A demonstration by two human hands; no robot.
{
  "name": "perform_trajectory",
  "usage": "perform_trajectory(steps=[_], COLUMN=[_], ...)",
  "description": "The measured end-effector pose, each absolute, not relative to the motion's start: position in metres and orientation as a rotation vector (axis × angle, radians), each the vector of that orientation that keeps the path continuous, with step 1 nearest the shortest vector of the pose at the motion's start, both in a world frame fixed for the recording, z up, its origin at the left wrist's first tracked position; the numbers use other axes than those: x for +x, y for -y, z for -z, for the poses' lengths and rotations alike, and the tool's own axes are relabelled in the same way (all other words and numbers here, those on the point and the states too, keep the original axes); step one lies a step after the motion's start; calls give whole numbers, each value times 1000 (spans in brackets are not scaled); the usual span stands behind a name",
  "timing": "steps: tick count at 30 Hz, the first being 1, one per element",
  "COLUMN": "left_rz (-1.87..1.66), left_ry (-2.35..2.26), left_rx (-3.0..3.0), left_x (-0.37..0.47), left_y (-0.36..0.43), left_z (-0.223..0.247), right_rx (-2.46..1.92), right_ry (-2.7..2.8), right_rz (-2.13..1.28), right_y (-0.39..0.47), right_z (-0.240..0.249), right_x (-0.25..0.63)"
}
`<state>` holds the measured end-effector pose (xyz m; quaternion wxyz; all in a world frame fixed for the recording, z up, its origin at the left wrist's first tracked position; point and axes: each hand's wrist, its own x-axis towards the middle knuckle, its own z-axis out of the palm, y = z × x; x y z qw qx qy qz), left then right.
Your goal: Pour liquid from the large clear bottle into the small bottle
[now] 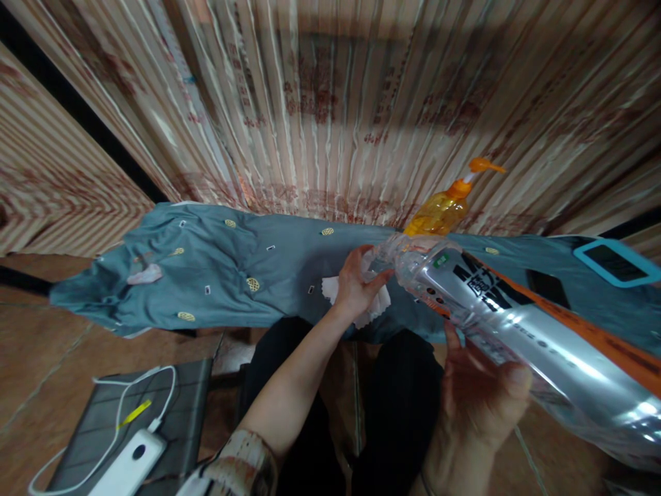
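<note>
A large clear plastic bottle (496, 296) with a silver, black and orange label slants across the right side, its far end running out of view. My left hand (359, 286) is closed around its narrower clear end. From below, my right hand (480, 393) supports the labelled body, with the thumb along the near side. Under my left hand, a white tissue-like sheet (379, 306) with a scalloped edge lies on the cloth. Just behind the bottle stands an amber pump bottle (436, 210) with an orange pump head.
A teal patterned cloth (289, 241) covers the narrow table. On it lie a blue-framed device (614, 262), a dark phone-like slab (547, 288) and a small pale scrap (144, 274). A stool (186, 406) at lower left holds a white power bank (129, 465) with a cable. Striped curtain hangs behind.
</note>
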<state>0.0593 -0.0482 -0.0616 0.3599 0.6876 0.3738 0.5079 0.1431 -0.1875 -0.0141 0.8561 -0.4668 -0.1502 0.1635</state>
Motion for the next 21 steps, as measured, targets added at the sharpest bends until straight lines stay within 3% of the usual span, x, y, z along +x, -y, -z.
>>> perform_trajectory(steps=[21], left_rz=[-1317], left_ry=[-960], left_rx=[1767], left_x=[60], left_y=[47], left_z=[63], right_rx=[-934], right_ry=[371], right_rz=[-343], right_y=[189], right_z=[18], right_x=[146])
